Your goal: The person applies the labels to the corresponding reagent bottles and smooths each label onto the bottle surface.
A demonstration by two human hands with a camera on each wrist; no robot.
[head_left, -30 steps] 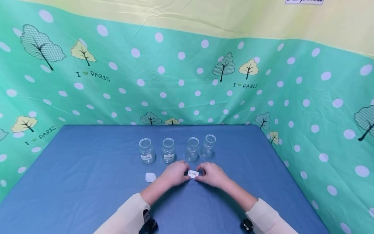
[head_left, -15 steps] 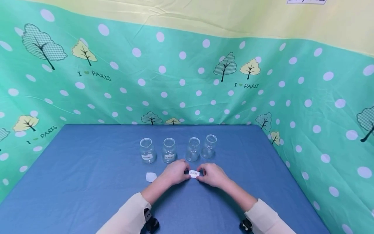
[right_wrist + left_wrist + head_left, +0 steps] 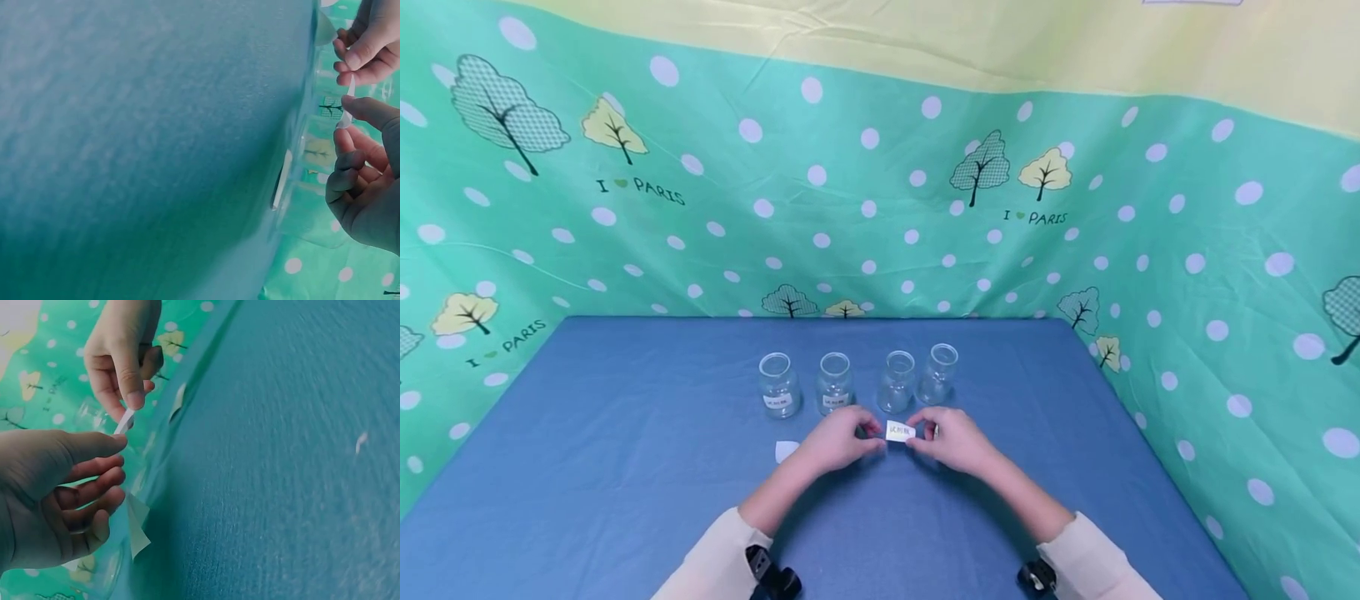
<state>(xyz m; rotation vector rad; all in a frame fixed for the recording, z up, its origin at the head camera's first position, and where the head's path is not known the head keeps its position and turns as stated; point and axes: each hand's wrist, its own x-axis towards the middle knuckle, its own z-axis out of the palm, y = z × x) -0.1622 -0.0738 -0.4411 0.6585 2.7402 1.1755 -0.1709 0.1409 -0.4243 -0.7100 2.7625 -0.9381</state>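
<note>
A small white label (image 3: 900,431) with handwritten characters is held just above the table. My right hand (image 3: 953,440) pinches its right edge between thumb and finger; in the right wrist view the label (image 3: 347,112) stands edge-on in that grip. My left hand (image 3: 841,440) is at the label's left end, its thumb and fingers parted and loosely bent, with no clear grip on it. Behind the hands stand open glass jars: two on the left, a left jar (image 3: 777,379) and its neighbour (image 3: 835,377), bear similar labels. A third jar (image 3: 897,375) and a fourth (image 3: 938,371) show none.
A blank white paper piece (image 3: 786,451) lies by my left forearm, partly covered. Another pale piece (image 3: 282,180) lies near my right hand in the right wrist view. The blue-covered table (image 3: 647,450) ends at a green dotted curtain (image 3: 865,208) behind and beside it.
My left fingers have let go of the label's left edge and drawn slightly left. The label has been raised and tipped in my right hand. The jars have not moved.
</note>
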